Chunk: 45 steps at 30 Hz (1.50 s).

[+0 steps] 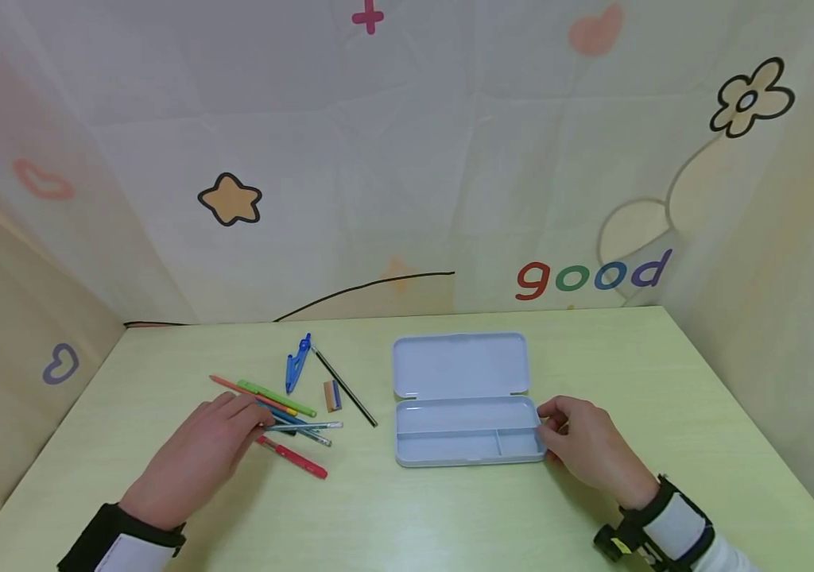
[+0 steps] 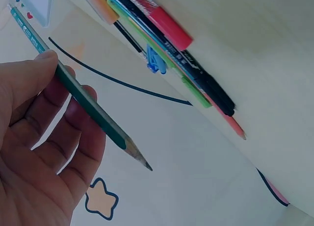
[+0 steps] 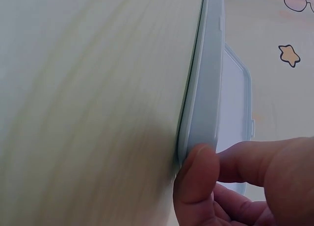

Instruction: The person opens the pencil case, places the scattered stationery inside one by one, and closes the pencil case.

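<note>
My left hand (image 1: 210,445) pinches a green pencil (image 2: 93,108) between thumb and fingers; its sharpened tip points away from the case and its other end toward it. In the head view this pencil is over a loose pile at the left. My right hand (image 1: 586,441) grips the right edge of an opened light-blue pencil case (image 1: 450,415), thumb and fingers at its corner (image 3: 201,133). The case lies flat with its lid (image 1: 460,365) folded back, and its compartments hold nothing.
Around the left hand lie a red marker (image 1: 296,461), a green pen (image 1: 278,397), a reddish pencil (image 1: 228,384) and several blue ones. Behind them are a blue compass (image 1: 297,363), a dark pencil (image 1: 345,388) and a small orange-and-blue block (image 1: 333,396). A printed cloth backs the table.
</note>
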Each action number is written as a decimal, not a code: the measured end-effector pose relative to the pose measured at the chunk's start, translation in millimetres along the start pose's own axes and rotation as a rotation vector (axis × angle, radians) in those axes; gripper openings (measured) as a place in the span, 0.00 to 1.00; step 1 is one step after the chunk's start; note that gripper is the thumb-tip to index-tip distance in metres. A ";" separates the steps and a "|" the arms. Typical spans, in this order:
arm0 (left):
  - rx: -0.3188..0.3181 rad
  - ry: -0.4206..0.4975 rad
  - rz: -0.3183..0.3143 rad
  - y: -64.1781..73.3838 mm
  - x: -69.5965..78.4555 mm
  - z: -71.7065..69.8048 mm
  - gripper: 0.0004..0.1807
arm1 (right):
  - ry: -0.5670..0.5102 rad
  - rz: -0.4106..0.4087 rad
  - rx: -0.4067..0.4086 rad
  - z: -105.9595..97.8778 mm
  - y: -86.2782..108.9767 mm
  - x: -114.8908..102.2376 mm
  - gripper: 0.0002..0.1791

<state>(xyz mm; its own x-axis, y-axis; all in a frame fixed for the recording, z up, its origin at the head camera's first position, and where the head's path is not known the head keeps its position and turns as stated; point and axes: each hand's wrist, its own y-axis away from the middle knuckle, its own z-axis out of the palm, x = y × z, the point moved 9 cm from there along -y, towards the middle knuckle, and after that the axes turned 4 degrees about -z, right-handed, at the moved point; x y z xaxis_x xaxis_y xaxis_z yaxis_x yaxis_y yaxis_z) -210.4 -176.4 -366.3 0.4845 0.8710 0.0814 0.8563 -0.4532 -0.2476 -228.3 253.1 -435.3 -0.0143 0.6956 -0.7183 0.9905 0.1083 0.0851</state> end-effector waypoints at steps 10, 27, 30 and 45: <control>0.059 0.052 0.054 -8.8 18.9 -6.7 0.16 | 0.009 -0.008 -0.003 -0.5 0.3 -0.1 0.13; 0.062 0.051 0.087 -26.3 45.3 -7.7 0.14 | -0.001 -0.001 0.003 1.0 0.9 0.2 0.12; 0.090 0.061 0.111 -28.6 50.6 -10.4 0.14 | -0.002 0.014 -0.002 2.1 0.6 1.3 0.13; 0.132 0.093 0.189 -48.5 74.7 -10.1 0.11 | -0.004 -0.018 0.015 2.2 1.0 -2.7 0.13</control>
<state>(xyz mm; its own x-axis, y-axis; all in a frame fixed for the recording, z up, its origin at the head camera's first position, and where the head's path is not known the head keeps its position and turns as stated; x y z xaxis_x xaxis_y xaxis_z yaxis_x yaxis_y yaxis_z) -214.0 -91.3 -338.5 0.6533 0.7492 0.1087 0.7213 -0.5724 -0.3899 -227.0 249.8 -434.8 -0.0322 0.6910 -0.7221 0.9920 0.1104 0.0614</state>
